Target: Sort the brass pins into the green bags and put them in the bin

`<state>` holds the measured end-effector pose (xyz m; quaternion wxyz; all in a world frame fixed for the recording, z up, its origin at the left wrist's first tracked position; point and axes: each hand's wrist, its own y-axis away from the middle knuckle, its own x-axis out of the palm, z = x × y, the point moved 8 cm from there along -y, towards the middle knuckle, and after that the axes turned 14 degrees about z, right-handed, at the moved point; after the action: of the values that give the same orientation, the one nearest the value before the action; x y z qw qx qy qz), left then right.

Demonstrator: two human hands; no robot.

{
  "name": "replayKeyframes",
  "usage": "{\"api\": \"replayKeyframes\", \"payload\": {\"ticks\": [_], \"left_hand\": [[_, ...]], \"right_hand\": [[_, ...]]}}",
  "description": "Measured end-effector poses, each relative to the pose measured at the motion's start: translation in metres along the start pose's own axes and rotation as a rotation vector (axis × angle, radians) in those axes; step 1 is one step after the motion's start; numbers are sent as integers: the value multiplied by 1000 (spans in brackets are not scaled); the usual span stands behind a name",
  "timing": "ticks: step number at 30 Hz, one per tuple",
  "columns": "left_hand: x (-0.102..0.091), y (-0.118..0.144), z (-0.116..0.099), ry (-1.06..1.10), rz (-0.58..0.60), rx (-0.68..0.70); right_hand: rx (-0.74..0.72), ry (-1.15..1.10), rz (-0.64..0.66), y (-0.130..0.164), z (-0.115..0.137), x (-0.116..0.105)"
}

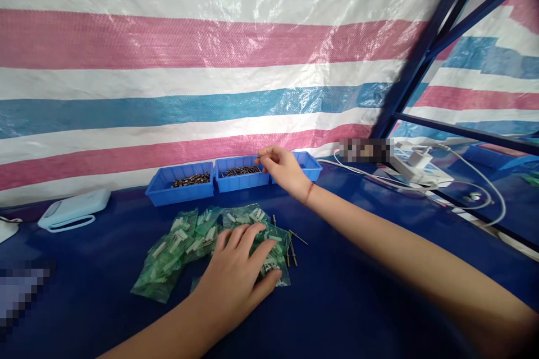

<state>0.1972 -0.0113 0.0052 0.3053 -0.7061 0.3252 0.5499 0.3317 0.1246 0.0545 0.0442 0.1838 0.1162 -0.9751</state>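
Note:
My left hand [239,269] lies flat with fingers spread on a pile of small green plastic bags [185,244] holding pale parts, on the dark blue table. My right hand [283,169] reaches out to the middle blue tray [241,179] at the back, its fingertips pinched over the thin dark pins [240,170] inside; whether a pin is between the fingers cannot be made out. A few loose brass pins [292,247] lie on the table just right of the bags.
Three blue trays stand in a row against the striped tarp wall; the left tray [180,186] holds dark small parts, and the right tray [310,166] is partly hidden by my hand. A white device [73,208] sits at left. White cables and a charger [415,165] lie at right, beside a blue frame post [421,50].

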Motion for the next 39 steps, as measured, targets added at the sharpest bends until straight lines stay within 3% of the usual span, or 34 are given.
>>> {"api": "replayKeyframes", "payload": {"ticks": [2, 5, 8, 10, 13, 16, 27, 35, 39], "left_hand": [[0, 0, 1, -4, 10, 8], [-1, -2, 1, 4, 6, 14], [0, -2, 3, 14, 3, 13], [2, -2, 4, 18, 1, 10], [4, -1, 5, 22, 3, 0], [6, -1, 6, 23, 15, -18], [6, -3, 5, 30, 36, -26], [5, -1, 4, 39, 23, -22], [0, -2, 5, 70, 4, -14]], "right_hand": [[24, 66, 0, -8, -4, 2], [15, 157, 67, 13, -3, 4], [-18, 243, 304, 58, -1, 11], [-81, 427, 478, 89, 1, 16], [-66, 589, 592, 119, -7, 11], [-25, 666, 680, 131, -15, 11], [-16, 659, 594, 126, -15, 16], [85, 500, 590, 122, -13, -3], [62, 378, 464, 120, 1, -14]]}}
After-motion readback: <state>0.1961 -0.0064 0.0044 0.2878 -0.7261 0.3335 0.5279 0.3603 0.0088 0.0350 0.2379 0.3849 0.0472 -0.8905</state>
